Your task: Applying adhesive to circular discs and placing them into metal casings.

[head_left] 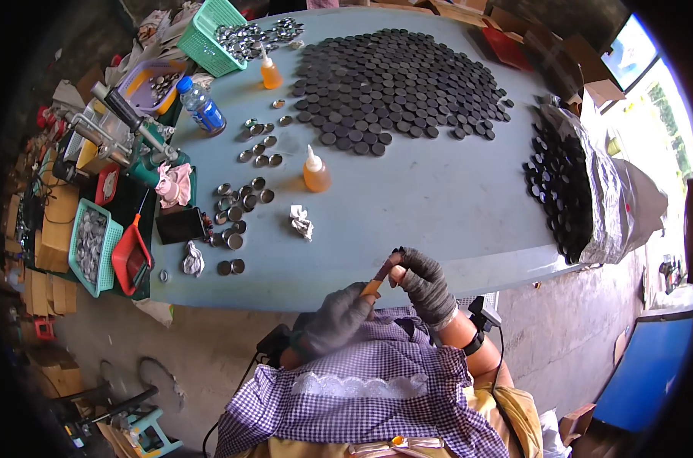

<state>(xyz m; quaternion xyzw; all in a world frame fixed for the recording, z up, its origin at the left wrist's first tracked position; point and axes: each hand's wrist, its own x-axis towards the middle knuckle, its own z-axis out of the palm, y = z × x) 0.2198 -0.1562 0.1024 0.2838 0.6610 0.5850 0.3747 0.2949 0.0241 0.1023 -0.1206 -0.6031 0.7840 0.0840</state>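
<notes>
Both my hands are in worn grey fingerless gloves, close together just off the table's near edge. My left hand (337,317) is closed, its fingers gripping the lower end of a narrow brown and orange strip (375,284); what the strip is I cannot make out. My right hand (425,288) is bent round the strip's dark upper end, thumb and fingertips pinched against it. Forward of the hands, a crumpled white tissue (301,223) rests on the blue-grey table (407,206).
Many flat black discs (392,84) cover the far middle. At right, more black pieces (556,191) spill from a silver bag (610,198). Small metal cups (243,200), orange-filled squeeze bottles (316,174), a water bottle (201,107) and a green hand press (144,153) occupy the left.
</notes>
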